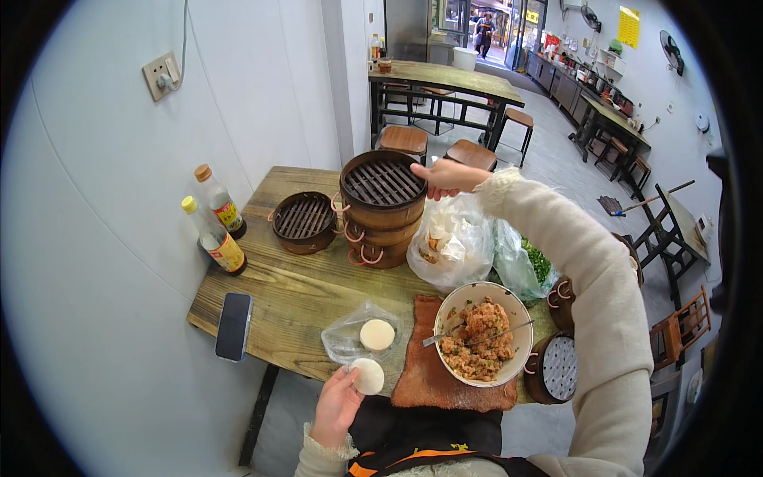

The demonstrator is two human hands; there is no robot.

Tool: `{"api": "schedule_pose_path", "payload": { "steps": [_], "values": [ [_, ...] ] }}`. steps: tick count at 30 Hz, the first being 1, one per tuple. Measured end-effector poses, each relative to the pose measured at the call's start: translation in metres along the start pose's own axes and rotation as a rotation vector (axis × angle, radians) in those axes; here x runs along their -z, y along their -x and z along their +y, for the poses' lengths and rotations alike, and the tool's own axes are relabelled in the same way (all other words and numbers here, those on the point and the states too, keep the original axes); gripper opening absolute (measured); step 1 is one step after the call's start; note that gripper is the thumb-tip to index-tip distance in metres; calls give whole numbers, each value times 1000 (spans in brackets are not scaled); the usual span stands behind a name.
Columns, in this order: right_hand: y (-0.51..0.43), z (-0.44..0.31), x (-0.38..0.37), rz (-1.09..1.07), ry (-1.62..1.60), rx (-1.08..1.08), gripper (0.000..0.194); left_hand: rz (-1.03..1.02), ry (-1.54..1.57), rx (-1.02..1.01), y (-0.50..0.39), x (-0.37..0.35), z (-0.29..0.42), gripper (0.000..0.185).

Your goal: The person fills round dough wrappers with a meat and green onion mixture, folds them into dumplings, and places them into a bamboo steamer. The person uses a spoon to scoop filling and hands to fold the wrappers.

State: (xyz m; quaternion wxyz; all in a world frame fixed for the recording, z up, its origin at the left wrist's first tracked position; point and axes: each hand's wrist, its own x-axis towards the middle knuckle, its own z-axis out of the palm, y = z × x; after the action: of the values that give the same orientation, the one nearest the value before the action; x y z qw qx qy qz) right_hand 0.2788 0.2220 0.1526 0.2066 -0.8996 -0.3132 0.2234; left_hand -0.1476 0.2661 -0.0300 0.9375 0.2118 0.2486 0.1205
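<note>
Near the table's front edge my left hand (336, 404) holds a thin round dough wrapper (368, 377) between thumb and fingers. A pile of round wrappers (377, 335) rests on a clear plastic bag (340, 341) just beyond it. My right hand (450, 177) reaches far forward and grips the right rim of the top bamboo steamer (381, 179), thumb over the edge. That slatted steamer sits on a stack of steamers (387, 234) with pink handles. To the front right, an enamel bowl (444, 358) contains minced filling (486, 328) with a metal utensil (444, 335) in it.
An orange-brown cloth (417, 369) lies under the bowl. A single steamer (304, 220) stands left of the stack. Plastic bags (456, 244), one with chopped greens (536, 262), and a lined steamer (560, 366) are at right. Two bottles (223, 247) and a phone (233, 327) are at left.
</note>
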Motion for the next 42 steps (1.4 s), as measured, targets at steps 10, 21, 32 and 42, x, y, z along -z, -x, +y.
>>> {"api": "schedule_pose_path", "payload": {
  "steps": [10, 21, 32, 42],
  "values": [
    [-16, -7, -4, -39, 189, -14, 40, -16, -10, 13, -2, 6, -3, 23],
    [16, -31, 95, 471, 59, 122, 43, 33, 8, -7, -6, 5, -13, 23],
    [200, 228, 254, 842, 49, -410, 50, 51, 194, -1, -12, 23, 5, 26],
    [315, 513, 139, 1054, 219, -836, 45, -209, 87, 125, -19, -3, 19, 27]
  ]
}}
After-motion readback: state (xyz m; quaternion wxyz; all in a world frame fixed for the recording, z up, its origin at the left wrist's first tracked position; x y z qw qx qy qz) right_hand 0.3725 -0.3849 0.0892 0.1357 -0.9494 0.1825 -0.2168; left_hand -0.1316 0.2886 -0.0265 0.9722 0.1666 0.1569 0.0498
